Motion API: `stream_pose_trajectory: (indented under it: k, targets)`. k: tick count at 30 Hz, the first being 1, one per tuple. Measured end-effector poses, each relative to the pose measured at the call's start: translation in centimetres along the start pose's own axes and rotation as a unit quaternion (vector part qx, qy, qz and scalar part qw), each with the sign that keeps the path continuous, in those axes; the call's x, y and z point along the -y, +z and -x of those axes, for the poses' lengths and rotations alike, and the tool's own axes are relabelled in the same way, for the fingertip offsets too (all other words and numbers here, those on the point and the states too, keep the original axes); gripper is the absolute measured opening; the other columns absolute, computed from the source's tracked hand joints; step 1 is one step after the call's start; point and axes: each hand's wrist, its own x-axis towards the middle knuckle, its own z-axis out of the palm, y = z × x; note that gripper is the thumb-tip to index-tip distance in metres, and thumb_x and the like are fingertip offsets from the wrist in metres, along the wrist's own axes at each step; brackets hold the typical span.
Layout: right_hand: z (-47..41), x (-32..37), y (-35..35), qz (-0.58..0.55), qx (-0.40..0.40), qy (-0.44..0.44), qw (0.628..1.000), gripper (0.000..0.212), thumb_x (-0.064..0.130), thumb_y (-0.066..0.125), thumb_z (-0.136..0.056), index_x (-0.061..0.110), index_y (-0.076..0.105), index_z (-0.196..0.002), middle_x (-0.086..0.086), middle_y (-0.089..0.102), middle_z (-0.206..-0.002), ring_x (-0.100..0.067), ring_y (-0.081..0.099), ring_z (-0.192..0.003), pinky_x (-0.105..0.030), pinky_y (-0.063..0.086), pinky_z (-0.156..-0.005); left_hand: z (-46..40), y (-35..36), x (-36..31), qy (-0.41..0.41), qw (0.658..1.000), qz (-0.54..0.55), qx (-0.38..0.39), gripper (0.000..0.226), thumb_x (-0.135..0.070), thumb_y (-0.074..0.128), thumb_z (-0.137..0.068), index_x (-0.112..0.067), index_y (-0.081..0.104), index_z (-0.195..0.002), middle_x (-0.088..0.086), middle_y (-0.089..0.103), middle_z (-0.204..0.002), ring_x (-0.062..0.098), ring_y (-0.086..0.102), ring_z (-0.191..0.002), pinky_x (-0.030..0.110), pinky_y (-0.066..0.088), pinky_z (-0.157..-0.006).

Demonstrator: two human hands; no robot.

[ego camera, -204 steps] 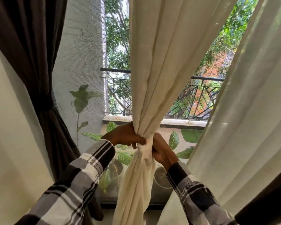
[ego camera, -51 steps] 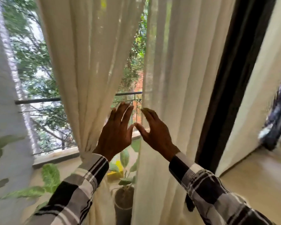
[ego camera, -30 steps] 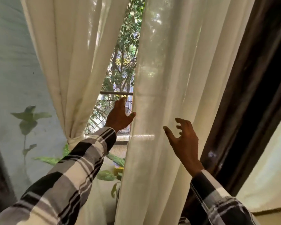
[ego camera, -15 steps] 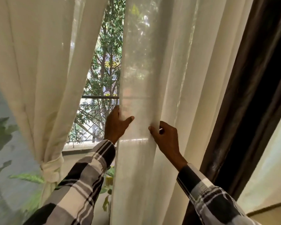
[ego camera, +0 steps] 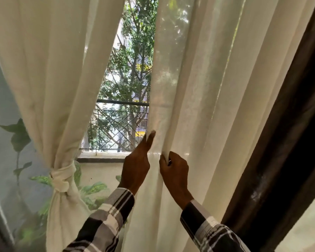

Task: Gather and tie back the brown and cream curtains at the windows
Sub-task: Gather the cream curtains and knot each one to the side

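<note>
At cream curtain [ego camera: 198, 106] edge, left hand [ego camera: 135, 167] thumb pinching fabric, right hand [ego camera: 174, 171] gripping fold

No legible text, label, brand, number or sign appears on any surface in this view.

Daylight pours toward me through the window gap [ego camera: 127, 73], so the cream curtain [ego camera: 198, 88] glows and shows soft leaf shadows. Right of it the brown curtain [ego camera: 289, 142] stays nearly black. My wide lens bows the folds near the edges; the lower left corner looks soft.
</note>
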Motion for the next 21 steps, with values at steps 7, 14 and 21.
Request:
stream_pose_trajectory:
  k: [7,14,21]
  targets:
    - [1.8,-2.2,-1.1,-0.037,0.090,-0.016,0.995,0.029,0.023,0.059,-0.091,0.025,0.053,-0.063,0.010,0.056,-0.057,-0.004,0.050,-0.051,-0.014,0.033,-0.051,2.1,2.7,-3.7,-0.107,0.989,0.098,0.000,0.040,-0.041,0.058,-0.090,-0.024,0.063,-0.125,-0.002,0.065,-0.125,0.014,0.065,-0.107,0.026,0.051,-0.089]
    - [1.8,-4.9,-5.2,-0.038,0.059,-0.187,0.980,0.017,0.022,0.072,-0.087,0.015,0.072,-0.102,0.002,0.071,-0.097,-0.011,0.066,-0.089,-0.025,0.053,-0.078,2.0,3.4,-5.4,-0.225,0.974,-0.004,-0.023,0.010,-0.019,0.061,-0.088,-0.010,0.066,-0.091,0.010,0.070,-0.083,0.032,0.066,-0.078,0.026,0.039,-0.063]
    - [-2.0,-7.6,-12.1,-0.075,-0.157,-0.036,0.984,0.068,0.029,0.082,-0.080,0.010,0.050,-0.137,-0.005,0.049,-0.133,-0.014,0.051,-0.121,-0.024,0.047,-0.098,2.8,3.8,-5.2,-0.198,0.977,-0.065,-0.036,0.005,-0.009,0.062,-0.087,-0.006,0.065,-0.085,0.010,0.067,-0.080,0.032,0.064,-0.072,0.025,0.037,-0.061]
